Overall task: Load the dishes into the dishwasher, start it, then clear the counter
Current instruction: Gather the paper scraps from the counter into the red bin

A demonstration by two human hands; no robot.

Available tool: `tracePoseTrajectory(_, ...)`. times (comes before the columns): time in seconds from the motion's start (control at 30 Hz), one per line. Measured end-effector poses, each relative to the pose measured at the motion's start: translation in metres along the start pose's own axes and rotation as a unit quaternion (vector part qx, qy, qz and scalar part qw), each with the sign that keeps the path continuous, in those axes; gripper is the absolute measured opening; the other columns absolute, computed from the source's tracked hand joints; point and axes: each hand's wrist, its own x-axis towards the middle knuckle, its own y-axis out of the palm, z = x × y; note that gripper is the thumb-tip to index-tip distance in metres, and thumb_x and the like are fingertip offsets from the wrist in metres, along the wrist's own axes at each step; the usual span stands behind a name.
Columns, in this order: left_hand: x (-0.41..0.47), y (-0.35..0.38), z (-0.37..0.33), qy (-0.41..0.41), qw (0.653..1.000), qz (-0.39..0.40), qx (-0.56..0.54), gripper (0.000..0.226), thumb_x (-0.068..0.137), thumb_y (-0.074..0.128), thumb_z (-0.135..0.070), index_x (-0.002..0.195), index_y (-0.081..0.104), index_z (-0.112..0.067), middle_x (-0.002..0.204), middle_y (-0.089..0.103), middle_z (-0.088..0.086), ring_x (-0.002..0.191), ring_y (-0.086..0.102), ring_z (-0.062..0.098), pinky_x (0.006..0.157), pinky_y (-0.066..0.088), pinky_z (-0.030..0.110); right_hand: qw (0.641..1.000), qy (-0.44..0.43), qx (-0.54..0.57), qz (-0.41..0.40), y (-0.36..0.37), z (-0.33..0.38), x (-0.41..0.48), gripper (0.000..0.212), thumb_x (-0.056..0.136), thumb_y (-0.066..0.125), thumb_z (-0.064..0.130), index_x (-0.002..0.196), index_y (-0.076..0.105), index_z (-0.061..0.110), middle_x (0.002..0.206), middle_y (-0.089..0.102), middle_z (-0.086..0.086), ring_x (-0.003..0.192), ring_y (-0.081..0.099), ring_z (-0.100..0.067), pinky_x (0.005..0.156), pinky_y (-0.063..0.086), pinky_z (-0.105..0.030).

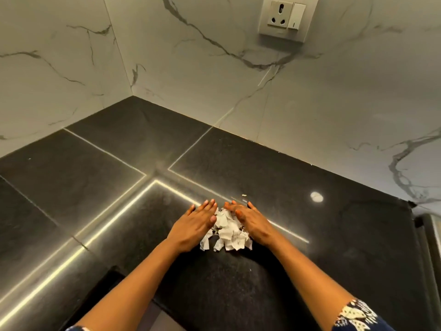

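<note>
L hand (193,225): palm down on worktop, fingers straight and pressed together, pointing away twd the back wall, thumb side touching the paper scraps (226,235). R hand (253,223): same pose, fingers straight and close together, angled inward; fingertips lie over the far end of the pile. Neither hand curls round anything. The two hands flank the pile, tips nearly meeting at the far end, wrists apart, so a V shape.

Scraps: white, torn, crumpled paper bits w/ ragged edges, heaped loosely, some w/ faint grey marks. Pile is narrow at the fingertips end and fans wider at the wrists end; long axis runs approx back wall to front edge. It sits on the worktop (334,235), closer to the front edge than to the back wall, near the inner corner of the L-shaped front edge.

Worktop: black stone, polished, fine speckle, flat slabs w/ thin straight seams that catch light as bright lines. One tiny pale crumb (244,195) just beyond the R fingertips. Round lamp glare (316,196) to the R of that.

Walls (191,56): white marble-look tiles, grey veins, glossy, meeting at the back corner. Wall socket w/ switch (282,17), rectangular pale plate, high on the back wall. Dark blue-and-white patterned sleeve (358,314) on R arm.
</note>
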Motion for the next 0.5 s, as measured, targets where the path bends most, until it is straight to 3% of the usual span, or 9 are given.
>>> tracePoseTrajectory(0.07, -0.006, 0.003, -0.001, -0.027, 0.992, -0.047, -0.118, 0.109, 0.062, -0.019, -0.088, 0.149, 0.014, -0.033, 0.156, 0.016, -0.01, 0.141, 0.007, -0.002, 0.117, 0.001, 0.024, 0.983, 0.059, 0.154, -0.075, 0.003, 0.004, -0.014, 0.099, 0.063, 0.011, 0.094, 0.137, 0.043, 0.035, 0.148, 0.033, 0.012, 0.134, 0.023, 0.003, 0.116, 0.016, -0.032)
tracePoseTrajectory(0.13, -0.014, 0.011, -0.004, -0.089, 0.951, -0.126, -0.267, 0.093, 0.065, -0.004, -0.091, 0.14, 0.03, -0.048, 0.147, 0.038, -0.011, 0.139, 0.026, 0.006, 0.115, 0.016, 0.025, 0.938, 0.103, 0.285, -0.168, 0.007, 0.007, -0.034, 0.091, 0.061, 0.021, 0.095, 0.129, 0.049, 0.041, 0.142, 0.038, 0.017, 0.128, 0.035, 0.007, 0.11, 0.028, -0.024)
tracePoseTrajectory(0.2, -0.024, 0.018, -0.011, -0.123, 0.912, -0.182, -0.347, 0.075, 0.07, 0.006, -0.091, 0.128, 0.039, -0.057, 0.14, 0.046, -0.011, 0.135, 0.036, 0.013, 0.114, 0.024, 0.033, 0.898, 0.115, 0.33, -0.266, 0.014, 0.01, -0.053, 0.093, 0.062, 0.025, 0.094, 0.126, 0.055, 0.033, 0.128, 0.05, 0.02, 0.112, 0.044, 0.018, 0.095, 0.034, -0.007)
tracePoseTrajectory(0.27, -0.024, 0.021, -0.022, -0.136, 0.897, -0.206, -0.367, 0.074, 0.08, 0.009, -0.083, 0.132, 0.046, -0.045, 0.143, 0.046, -0.004, 0.137, 0.036, 0.018, 0.117, 0.022, 0.042, 0.874, 0.12, 0.356, -0.307, 0.026, 0.015, -0.058, 0.088, 0.074, 0.028, 0.083, 0.126, 0.057, 0.018, 0.122, 0.054, 0.017, 0.111, 0.049, 0.012, 0.087, 0.035, 0.0)
tracePoseTrajectory(0.33, -0.015, 0.021, -0.035, -0.156, 0.882, -0.231, -0.38, 0.075, 0.087, 0.011, -0.074, 0.134, 0.051, -0.031, 0.141, 0.049, 0.002, 0.135, 0.039, 0.019, 0.116, 0.022, 0.043, 0.878, 0.134, 0.325, -0.324, 0.036, 0.026, -0.05, 0.083, 0.081, 0.023, 0.075, 0.129, 0.055, 0.014, 0.127, 0.053, 0.011, 0.12, 0.047, -0.002, 0.097, 0.035, -0.011)
tracePoseTrajectory(0.4, -0.004, 0.023, -0.047, -0.16, 0.874, -0.232, -0.397, 0.08, 0.084, 0.012, -0.078, 0.131, 0.055, -0.029, 0.139, 0.052, 0.002, 0.132, 0.042, 0.018, 0.114, 0.026, 0.042, 0.881, 0.137, 0.299, -0.339, 0.043, 0.035, -0.034, 0.084, 0.082, 0.021, 0.076, 0.128, 0.056, 0.015, 0.128, 0.054, 0.007, 0.122, 0.047, -0.007, 0.105, 0.034, -0.023)
tracePoseTrajectory(0.5, 0.002, 0.03, -0.062, -0.157, 0.853, -0.224, -0.445, 0.076, 0.082, 0.017, -0.079, 0.124, 0.06, -0.032, 0.123, 0.064, 0.0, 0.115, 0.058, 0.014, 0.103, 0.042, 0.039, 0.864, 0.143, 0.336, -0.346, 0.052, 0.046, -0.012, 0.06, 0.089, 0.03, 0.064, 0.112, 0.063, 0.019, 0.112, 0.064, 0.005, 0.109, 0.059, -0.012, 0.098, 0.044, -0.029)
